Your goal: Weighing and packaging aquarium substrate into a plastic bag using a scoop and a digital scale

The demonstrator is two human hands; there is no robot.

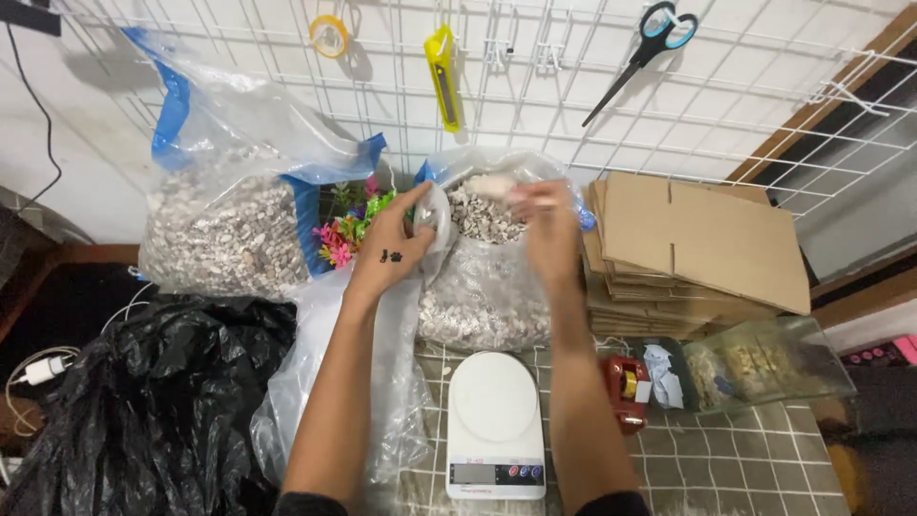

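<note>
Left hand [390, 244] pinching bag rim [432, 215] open at nine o'clock, blurred right hand [546, 225] seemingly closed on scoop [489, 185] over gravel [482, 218] at twelve.

Tiled tabletop [726, 459], white scale [495, 420], gravel bags [478, 287], flat cardboard stack [688, 248], black bag [153, 401]

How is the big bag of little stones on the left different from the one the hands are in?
The left bag is bigger, blue-edged and untouched. The middle bag is smaller; the left hand holds its rim while the blurred right hand reaches in. Both are clear plastic, filled with pale gravel.
</note>
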